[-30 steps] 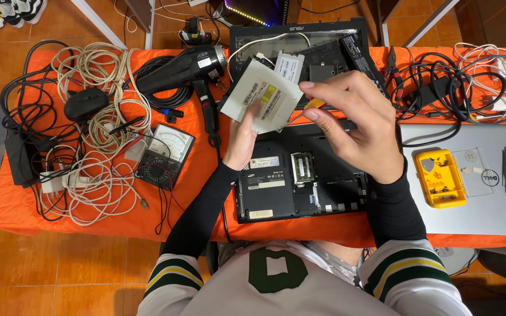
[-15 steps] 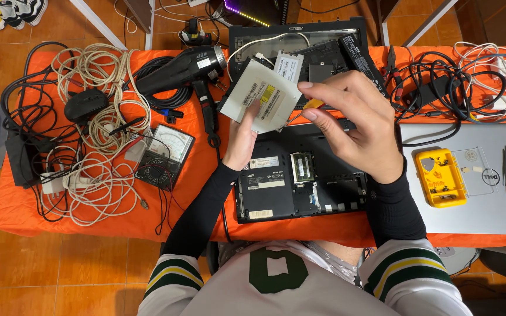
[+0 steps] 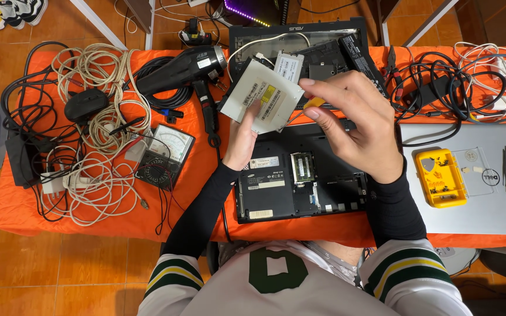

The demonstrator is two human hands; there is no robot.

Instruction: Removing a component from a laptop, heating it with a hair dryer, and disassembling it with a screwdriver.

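My left hand (image 3: 242, 140) holds up a flat silver optical drive (image 3: 267, 96) with labels on its face, tilted above the table. My right hand (image 3: 358, 129) pinches a small screwdriver with a yellow handle (image 3: 316, 103) at the drive's right edge. Directly beneath both hands lies a black laptop (image 3: 300, 181), bottom side up with its cover off, memory and boards exposed.
An orange cloth (image 3: 118, 225) covers the table. To the left lie a black hair dryer (image 3: 183, 67), an analog multimeter (image 3: 164, 155), a mouse (image 3: 86, 104) and tangled cables (image 3: 98, 175). Another opened laptop (image 3: 323, 38) is behind. A silver laptop (image 3: 469, 205) with a yellow case (image 3: 439, 177) sits right.
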